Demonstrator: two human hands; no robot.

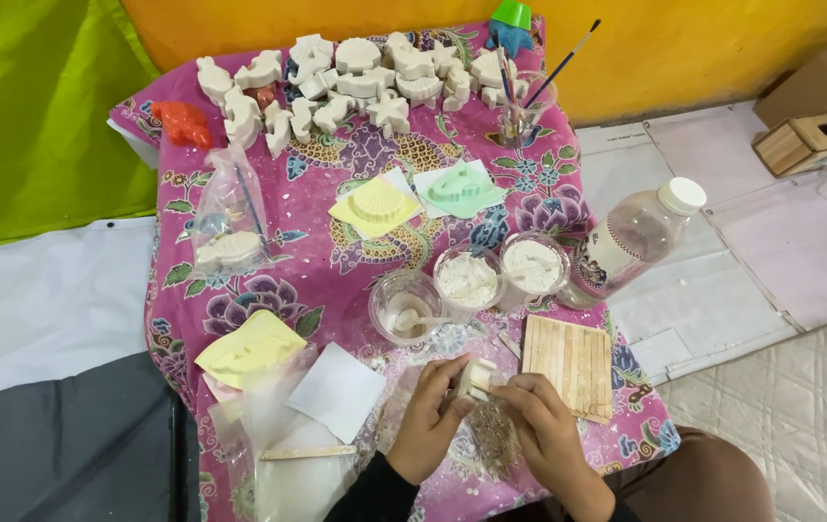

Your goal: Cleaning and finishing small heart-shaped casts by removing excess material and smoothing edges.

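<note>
The left hand [430, 418] is gripping a small white plaster piece [476, 377] just above the counter's [355, 155] near edge, while the right hand [541, 425] is pinching a thin stick [484, 389] against its right side.

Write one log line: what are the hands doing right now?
left hand: holds small white plaster figure | right hand: works on it with thin stick | nearby: wooden stick mat, three cups of white plaster

One head-worn camera looks steeply down, close over the cloth-covered table [239, 319] from its near edge.
</note>
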